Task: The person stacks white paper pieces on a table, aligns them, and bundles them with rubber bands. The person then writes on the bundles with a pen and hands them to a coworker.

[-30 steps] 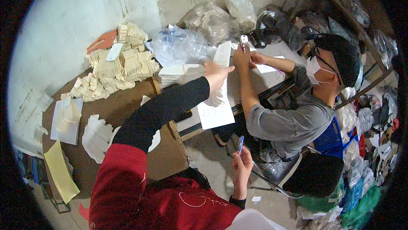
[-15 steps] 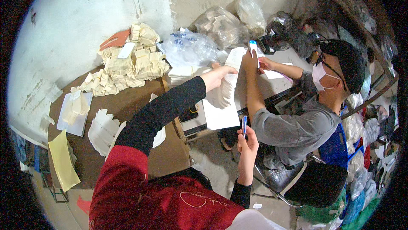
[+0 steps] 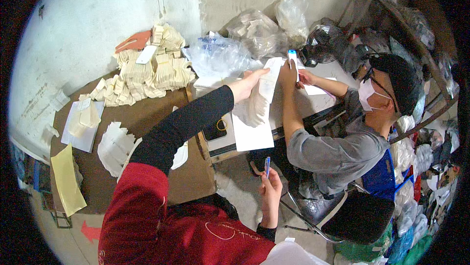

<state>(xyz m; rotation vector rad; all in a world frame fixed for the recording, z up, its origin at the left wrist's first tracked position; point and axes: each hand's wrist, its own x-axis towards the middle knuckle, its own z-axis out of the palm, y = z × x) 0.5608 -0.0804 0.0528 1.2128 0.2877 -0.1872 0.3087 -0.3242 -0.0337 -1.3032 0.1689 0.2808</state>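
Note:
My left hand [image 3: 248, 84] reaches over the far table, closed on the edge of a stack of white fabric pieces [image 3: 259, 103]. Its fingers are partly hidden by the stack. Under the pieces lies a white paper sheet [image 3: 252, 137], which hangs over the table's front edge. Lower down, away from the tables, my right hand [image 3: 270, 191] holds a blue pen [image 3: 267, 165] upright between thumb and fingers. Right beside the stack, a masked co-worker's hand [image 3: 288, 75] grips a white and blue handheld object [image 3: 293, 61]; the co-worker's other hand [image 3: 306, 77] is just behind it.
Cream fabric bundles [image 3: 147, 74] are heaped on the brown table [image 3: 196, 181] at left. A dark phone [image 3: 214, 130] lies at the white table's near edge. Plastic bags [image 3: 254, 32] and a fan [image 3: 323, 42] stand behind. The co-worker [image 3: 338, 152] sits close on the right, beside a black chair [image 3: 360, 216].
My right hand has moved down and slightly left with the pen. My left hand has shifted slightly at the fabric stack. The co-worker's hands stay nearly in place.

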